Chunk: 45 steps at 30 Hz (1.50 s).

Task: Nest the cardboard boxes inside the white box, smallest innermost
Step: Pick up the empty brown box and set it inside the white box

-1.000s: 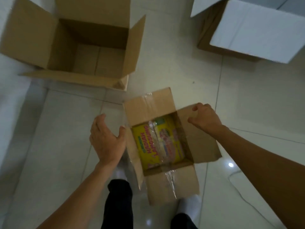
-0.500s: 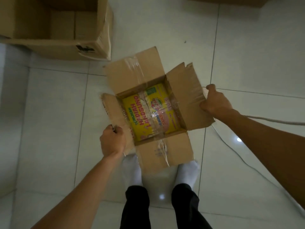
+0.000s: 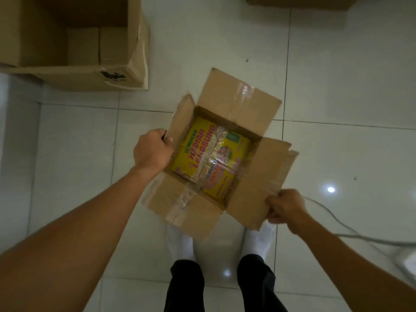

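Note:
A small open cardboard box is held above the white tiled floor in front of me, its four flaps spread out. A yellow printed sheet under clear tape lines its bottom. My left hand grips the left flap. My right hand pinches the edge of the right flap. A larger open cardboard box stands on the floor at the upper left, apart from the small one. Only a brown strip of another box shows at the top right edge; its white sides are out of view.
My feet in white socks and dark trouser legs stand right under the small box. A grey cable curves across the tiles at the right. A pale raised ledge runs along the left side.
Both hands went from reaching to gripping the small box's side flaps. The box has risen and turned clockwise. The view tilted down, so the white box left the frame.

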Available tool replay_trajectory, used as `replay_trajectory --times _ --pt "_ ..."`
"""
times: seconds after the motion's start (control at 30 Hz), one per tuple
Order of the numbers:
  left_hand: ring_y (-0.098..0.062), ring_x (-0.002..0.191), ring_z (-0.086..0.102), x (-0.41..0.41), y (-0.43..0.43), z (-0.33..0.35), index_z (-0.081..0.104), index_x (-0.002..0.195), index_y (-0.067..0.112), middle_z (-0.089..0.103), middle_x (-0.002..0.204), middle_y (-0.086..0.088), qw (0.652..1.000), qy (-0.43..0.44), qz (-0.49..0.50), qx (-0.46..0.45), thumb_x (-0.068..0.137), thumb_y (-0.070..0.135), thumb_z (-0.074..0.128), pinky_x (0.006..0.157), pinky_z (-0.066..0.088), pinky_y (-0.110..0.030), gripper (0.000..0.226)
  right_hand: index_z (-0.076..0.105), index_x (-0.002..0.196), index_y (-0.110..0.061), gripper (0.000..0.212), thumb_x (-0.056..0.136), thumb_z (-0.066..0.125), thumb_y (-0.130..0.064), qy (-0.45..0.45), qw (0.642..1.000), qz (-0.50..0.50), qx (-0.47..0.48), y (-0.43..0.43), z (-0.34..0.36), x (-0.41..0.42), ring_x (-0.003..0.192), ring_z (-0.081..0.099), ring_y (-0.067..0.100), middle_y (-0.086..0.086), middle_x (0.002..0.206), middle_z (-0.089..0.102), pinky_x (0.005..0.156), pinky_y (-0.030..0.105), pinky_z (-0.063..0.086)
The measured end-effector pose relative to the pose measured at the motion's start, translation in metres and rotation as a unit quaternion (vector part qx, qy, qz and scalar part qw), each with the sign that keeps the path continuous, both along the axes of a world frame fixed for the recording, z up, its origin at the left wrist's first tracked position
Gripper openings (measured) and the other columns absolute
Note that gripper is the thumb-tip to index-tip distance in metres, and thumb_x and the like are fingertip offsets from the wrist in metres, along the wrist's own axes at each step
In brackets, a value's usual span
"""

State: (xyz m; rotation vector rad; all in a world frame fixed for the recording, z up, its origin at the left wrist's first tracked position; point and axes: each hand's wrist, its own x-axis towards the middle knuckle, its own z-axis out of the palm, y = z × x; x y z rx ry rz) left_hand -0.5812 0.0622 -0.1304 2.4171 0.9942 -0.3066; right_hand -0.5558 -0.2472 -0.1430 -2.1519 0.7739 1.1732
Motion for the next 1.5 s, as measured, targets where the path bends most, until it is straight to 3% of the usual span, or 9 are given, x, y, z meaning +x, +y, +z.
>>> replay_trajectory --times 0.13,0.33,0.57,0.8,0.93,1.1,1.23,1.37,1.5 --pt "-0.034 0.076 0.06 0.032 -0.007 0.001 0.056 0.066 0.018 0.056 0.064 -0.002 0.998 -0.019 -0.064 0.009 0.088 0.022 0.053 0.059 0.034 -0.029 0.023 0.062 0.071 0.003 0.005 0.071 0.063 -0.002 0.072 0.987 -0.137 0.042 0.006 -0.005 -0.048 0.046 0.067 0.029 0.018 0.052 0.067 0.048 0.039 0.058" --pt "-0.032 0.087 0.063 0.064 -0.033 -0.008 0.07 0.093 0.015 0.071 0.09 -0.01 0.986 -0.063 -0.154 0.017 0.09 0.017 0.05 0.067 0.037 -0.028 0.02 0.061 0.082 0.003 0.014 0.087 0.053 -0.008 0.207 0.936 -0.245 0.144 0.049 0.006 -0.094 0.06 0.066 0.028 0.018 0.069 0.068 0.052 0.031 0.055" --pt "-0.031 0.083 0.062 0.079 -0.046 -0.009 0.069 0.093 0.012 0.071 0.088 -0.01 0.973 -0.077 -0.215 0.036 0.093 0.013 0.048 0.073 0.039 -0.033 0.021 0.059 0.081 0.007 0.021 0.092 0.05 -0.007 0.24 0.89 -0.335 0.193 0.097 0.021 -0.104 0.061 0.066 0.027 0.02 0.075 0.067 0.047 0.03 0.055" --pt "-0.034 0.096 0.062 0.087 -0.038 -0.005 0.066 0.11 0.01 0.07 0.103 -0.015 0.971 -0.069 -0.229 0.018 0.094 0.014 0.049 0.091 0.046 -0.043 0.023 0.059 0.081 0.006 0.022 0.094 0.049 -0.009 0.234 0.879 -0.356 0.216 0.122 0.023 -0.106 0.064 0.066 0.028 0.019 0.074 0.066 0.053 0.034 0.055" --pt "-0.033 0.106 0.06 0.084 -0.03 -0.006 0.055 0.127 0.012 0.066 0.117 -0.015 0.967 -0.053 -0.248 -0.023 0.093 0.016 0.052 0.098 0.043 -0.044 0.034 0.058 0.083 0.007 0.027 0.093 0.051 -0.017 0.225 0.881 -0.366 0.199 0.126 0.031 -0.104 0.053 0.066 0.028 0.021 0.067 0.067 0.042 0.029 0.052" --pt "-0.03 0.131 0.039 0.071 -0.023 0.007 0.034 0.142 0.01 0.045 0.143 -0.014 0.962 -0.096 -0.255 -0.01 0.089 0.017 0.058 0.11 0.026 -0.044 0.058 0.058 0.063 -0.002 0.054 0.088 0.051 -0.05 0.27 0.924 -0.203 0.179 0.13 0.062 -0.099 0.029 0.056 0.018 0.009 0.04 0.061 0.029 0.012 0.028" --pt "-0.028 0.13 0.039 0.058 -0.009 0.041 0.039 0.138 0.01 0.047 0.14 -0.013 0.964 -0.109 -0.244 -0.003 0.087 0.017 0.06 0.11 0.026 -0.04 0.056 0.056 0.049 -0.01 0.048 0.088 0.051 -0.037 0.175 0.956 -0.118 0.204 0.148 0.096 -0.074 0.024 0.047 0.014 0.002 0.036 0.058 0.03 0.01 0.023" --pt "-0.029 0.122 0.047 0.046 0.019 0.087 0.048 0.131 0.008 0.053 0.132 -0.012 0.978 -0.137 -0.158 -0.011 0.084 0.013 0.062 0.105 0.033 -0.04 0.049 0.06 0.072 -0.009 0.022 0.085 0.055 -0.026 0.064 0.956 -0.165 0.235 0.18 0.133 -0.027 0.029 0.045 0.014 0.001 0.042 0.056 0.033 0.014 0.028" --pt "-0.032 0.118 0.05 0.04 0.064 0.122 0.053 0.127 0.009 0.057 0.127 -0.014 0.989 -0.135 -0.067 0.014 0.084 0.016 0.063 0.101 0.038 -0.042 0.045 0.054 0.072 -0.013 0.016 0.085 0.057 -0.021 -0.009 0.946 -0.179 0.271 0.222 0.165 0.025 0.039 0.047 0.015 0.004 0.052 0.055 0.038 0.018 0.033"
